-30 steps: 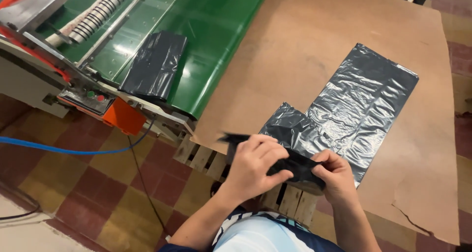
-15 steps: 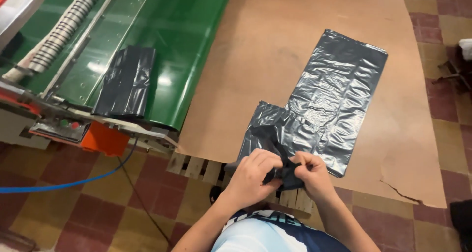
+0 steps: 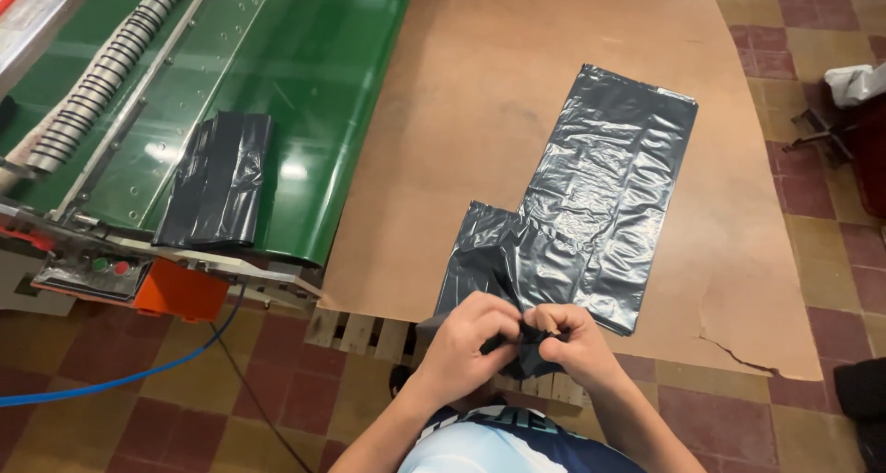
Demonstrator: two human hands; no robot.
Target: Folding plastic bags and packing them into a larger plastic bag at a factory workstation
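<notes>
A crumpled black plastic bag (image 3: 503, 279) is pinched at its near edge between the left hand (image 3: 471, 339) and right hand (image 3: 568, 339), both closed on the thin, glossy film. Small thumb rubs would likely separate the layers best. Beyond it, a flat black bag (image 3: 614, 178) lies on brown cardboard sheeting (image 3: 480, 95); left, a folded stack (image 3: 217, 182) rests on the green conveyor (image 3: 314, 76).

Small bag-making workshop, probably, green conveyor machine (image 3: 305, 85), cardboard-topped pallet table (image 3: 517, 113), black plastic bags (image 3: 604, 187), tiled floor (image 3: 166, 418)
</notes>
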